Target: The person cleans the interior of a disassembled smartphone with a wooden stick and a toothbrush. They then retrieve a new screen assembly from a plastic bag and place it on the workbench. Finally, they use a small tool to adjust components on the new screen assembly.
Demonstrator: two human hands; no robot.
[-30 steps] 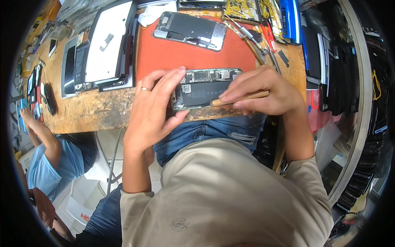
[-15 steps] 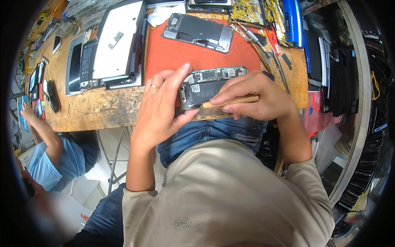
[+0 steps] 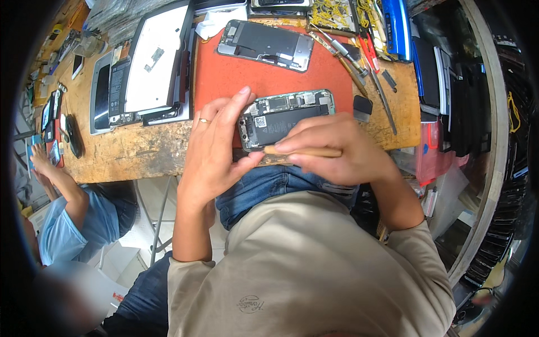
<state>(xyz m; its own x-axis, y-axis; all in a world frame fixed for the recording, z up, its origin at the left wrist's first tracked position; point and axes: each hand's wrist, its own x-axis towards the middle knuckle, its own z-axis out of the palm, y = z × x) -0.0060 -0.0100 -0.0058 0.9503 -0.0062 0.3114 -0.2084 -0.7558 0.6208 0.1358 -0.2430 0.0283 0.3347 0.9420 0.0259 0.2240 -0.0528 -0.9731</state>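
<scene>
Orange-red mat (image 3: 275, 78), tan tool handle (image 3: 314, 151), black battery (image 3: 277, 127), beige shirt (image 3: 303, 253)

Workbench (image 3: 140, 154), wood, rough and scuffed along its front edge; mat (image 3: 236, 78), smooth, matt. Tool handle (image 3: 314, 151), smooth, wood-looking; phone battery (image 3: 278, 126), matt casing; shirt (image 3: 325, 253), cloth, matt.

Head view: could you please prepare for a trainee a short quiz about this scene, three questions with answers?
1. Which hand holds the wooden-handled tool?
2. True or false: the left hand wears a ring.
3. What lies on the red mat, farther from the person than the opened phone?
A) a cup
B) a dark phone panel
C) a pair of gloves

Key: 1. The right hand. 2. True. 3. B.
</scene>
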